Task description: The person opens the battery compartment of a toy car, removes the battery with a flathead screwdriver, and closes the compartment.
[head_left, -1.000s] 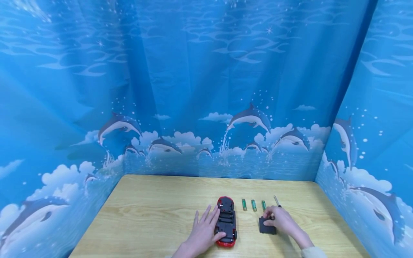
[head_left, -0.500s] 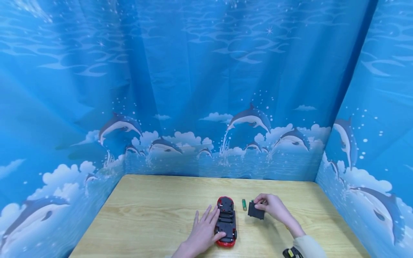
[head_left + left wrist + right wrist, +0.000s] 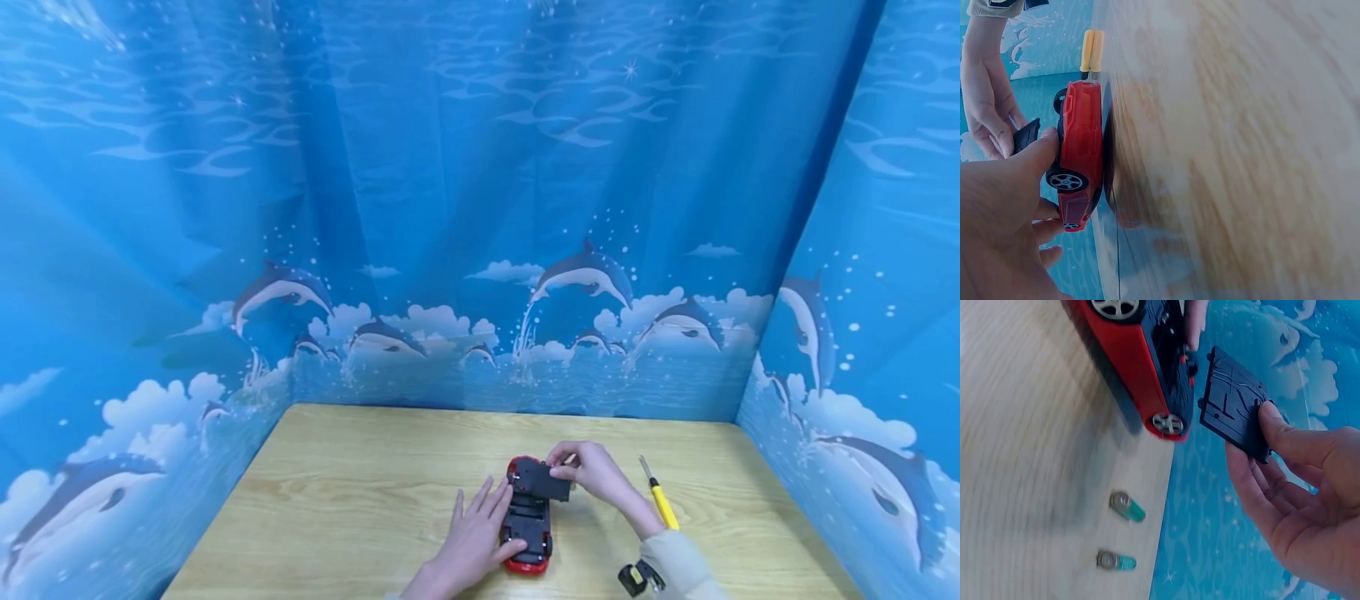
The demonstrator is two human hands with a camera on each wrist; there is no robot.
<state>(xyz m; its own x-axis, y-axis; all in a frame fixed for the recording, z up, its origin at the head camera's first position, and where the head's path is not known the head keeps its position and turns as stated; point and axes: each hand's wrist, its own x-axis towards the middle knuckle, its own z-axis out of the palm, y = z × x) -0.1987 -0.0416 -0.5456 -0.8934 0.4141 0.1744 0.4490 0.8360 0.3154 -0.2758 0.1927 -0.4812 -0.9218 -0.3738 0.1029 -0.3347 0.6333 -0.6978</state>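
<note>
A red toy car (image 3: 527, 567) lies wheels up on the table, with its black underside and battery compartment (image 3: 529, 507) exposed. My left hand (image 3: 476, 533) rests against it, with spread, straight fingers at its left edge and the thumb across the underside. Between thumb and fingers, my right hand (image 3: 596, 471) pinches a flat black battery cover (image 3: 551, 482), held tilted over the far end of the car. In the right wrist view, the cover (image 3: 1232, 403) shows its ribbed face and small edge tabs, apart from the car. Hand and cover mostly hide the batteries in the head view.
Two green batteries (image 3: 1127, 507) lie on the table beyond the car in the right wrist view. A yellow-handled screwdriver (image 3: 663, 504) lies right of the right forearm. A small black device (image 3: 637, 577) is by the right sleeve. Blue dolphin-print curtains (image 3: 450, 208) border the table.
My right hand has lifted the battery cover off the table and carried it left, past the batteries to above the car. The left hand and car have stayed in place.
</note>
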